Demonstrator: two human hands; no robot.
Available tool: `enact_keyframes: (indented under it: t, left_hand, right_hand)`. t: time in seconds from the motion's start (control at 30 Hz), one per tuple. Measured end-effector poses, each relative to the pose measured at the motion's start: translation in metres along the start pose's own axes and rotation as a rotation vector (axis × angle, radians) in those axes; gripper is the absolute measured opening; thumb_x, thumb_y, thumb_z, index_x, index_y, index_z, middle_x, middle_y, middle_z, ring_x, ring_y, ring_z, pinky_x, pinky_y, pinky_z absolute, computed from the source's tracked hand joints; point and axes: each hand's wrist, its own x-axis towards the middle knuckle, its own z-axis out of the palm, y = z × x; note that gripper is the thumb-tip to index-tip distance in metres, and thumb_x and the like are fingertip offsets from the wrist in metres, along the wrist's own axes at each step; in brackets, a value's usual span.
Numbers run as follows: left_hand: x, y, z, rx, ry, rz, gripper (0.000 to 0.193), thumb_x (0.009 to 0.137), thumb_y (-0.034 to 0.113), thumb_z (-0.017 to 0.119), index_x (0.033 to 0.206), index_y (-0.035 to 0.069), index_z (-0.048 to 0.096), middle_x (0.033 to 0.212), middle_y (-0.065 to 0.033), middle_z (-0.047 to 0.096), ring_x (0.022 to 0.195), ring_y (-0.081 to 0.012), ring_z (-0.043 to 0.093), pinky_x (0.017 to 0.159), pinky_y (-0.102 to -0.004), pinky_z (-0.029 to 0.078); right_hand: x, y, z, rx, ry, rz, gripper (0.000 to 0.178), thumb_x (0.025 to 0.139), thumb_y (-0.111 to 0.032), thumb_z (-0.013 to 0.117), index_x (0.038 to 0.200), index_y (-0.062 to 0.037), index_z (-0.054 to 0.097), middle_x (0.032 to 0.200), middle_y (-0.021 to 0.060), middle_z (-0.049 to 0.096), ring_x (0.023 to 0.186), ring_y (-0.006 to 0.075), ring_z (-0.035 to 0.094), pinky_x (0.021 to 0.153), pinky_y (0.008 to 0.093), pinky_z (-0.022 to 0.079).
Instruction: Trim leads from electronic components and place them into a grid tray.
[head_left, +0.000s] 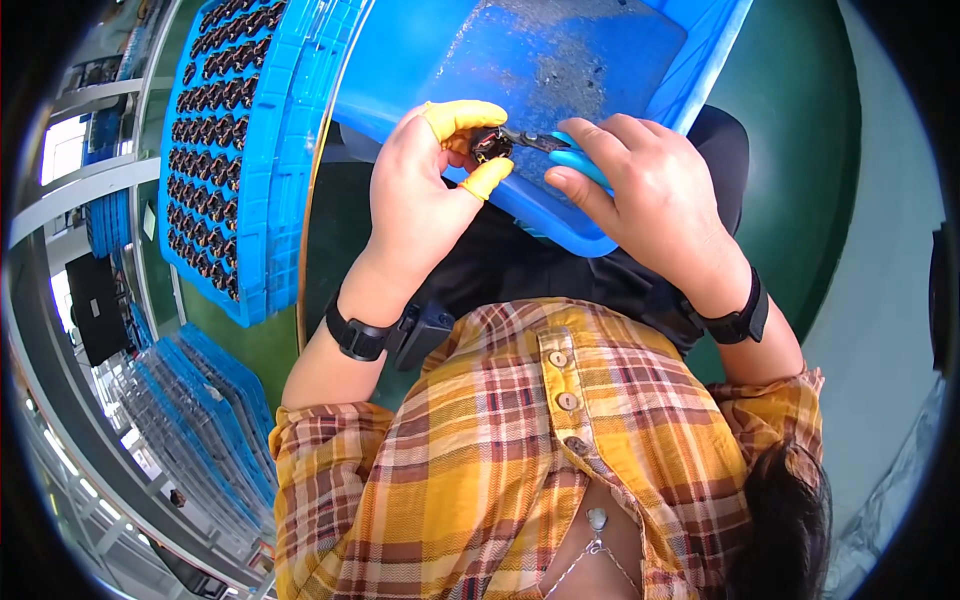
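My left hand (pixel 425 185), with yellow finger cots on the thumb and a finger, pinches a small dark round part with coppery bits (pixel 490 146). My right hand (pixel 650 175) is closed round the blue handles of a pair of cutting pliers (pixel 580 160). The pliers' dark jaws reach left to the part and meet its right side; whether they bite on it I cannot tell. Both hands are above the near end of a blue plastic bin (pixel 560 215), whose bottom is strewn with small clear and grey scraps.
At the left, a blue tray (pixel 262 200) holds rows of similar dark parts (pixel 208 165). Below it stand stacked blue and clear trays (pixel 200 400). White shelving rails (pixel 85 195) run along the far left. Green floor (pixel 790 180) shows at the right, beside a pale wall (pixel 890 200).
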Motion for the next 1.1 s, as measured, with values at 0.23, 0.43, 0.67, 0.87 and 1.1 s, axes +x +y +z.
enact_keyframes:
  t: [0.23, 0.43, 0.67, 0.87, 1.1]
  left_hand:
    - [0.004, 0.003, -0.002, 0.265, 0.001, 0.162, 0.036, 0.067, -0.004, 0.076, 0.1, 0.005, 0.064, 0.092, -0.0073, 0.061, 0.079, -0.0194, 0.061, 0.07, -0.0299, 0.052]
    - [0.008, 0.006, -0.004, 0.515, -0.046, 0.33, 0.035, 0.065, -0.004, 0.075, 0.097, 0.003, 0.064, 0.088, -0.0107, 0.06, 0.079, -0.0271, 0.06, 0.069, -0.0329, 0.051]
    - [0.005, -0.009, 0.0, 0.334, -0.058, 0.142, 0.036, 0.068, -0.004, 0.075, 0.101, 0.004, 0.064, 0.093, -0.0092, 0.06, 0.077, -0.0212, 0.061, 0.067, -0.0296, 0.052]
    - [0.006, -0.015, 0.001, 0.154, 0.007, 0.122, 0.04, 0.07, -0.008, 0.074, 0.106, 0.004, 0.063, 0.097, -0.0065, 0.059, 0.083, -0.0161, 0.063, 0.072, -0.0256, 0.054]
    - [0.006, -0.014, 0.0, -0.049, -0.019, 0.078, 0.038, 0.072, -0.013, 0.07, 0.106, 0.001, 0.061, 0.104, -0.0074, 0.056, 0.093, -0.0168, 0.062, 0.078, -0.0256, 0.055]
  right_hand:
    - [0.001, 0.0, 0.002, -0.091, 0.051, -0.044, 0.037, 0.08, -0.04, 0.068, 0.094, -0.0053, 0.067, 0.066, 0.0066, 0.056, 0.064, 0.0248, 0.061, 0.054, 0.0363, 0.048]
    - [0.002, -0.004, 0.003, -0.245, -0.013, -0.071, 0.034, 0.08, -0.041, 0.067, 0.082, -0.0065, 0.063, 0.062, 0.0056, 0.055, 0.057, 0.0222, 0.061, 0.051, 0.034, 0.047]
    - [0.003, 0.0, 0.012, -0.247, -0.079, -0.05, 0.036, 0.084, -0.041, 0.064, 0.079, -0.0063, 0.062, 0.06, 0.0075, 0.057, 0.056, 0.0242, 0.062, 0.049, 0.0352, 0.049]
    - [0.001, 0.002, 0.012, 0.074, -0.071, 0.086, 0.041, 0.089, -0.043, 0.058, 0.079, -0.0039, 0.063, 0.067, 0.0142, 0.062, 0.063, 0.0315, 0.063, 0.055, 0.0397, 0.051]
    - [0.006, -0.002, 0.006, 0.121, -0.115, 0.095, 0.04, 0.09, -0.042, 0.057, 0.079, -0.0036, 0.063, 0.067, 0.0147, 0.062, 0.064, 0.0324, 0.063, 0.056, 0.0409, 0.051]
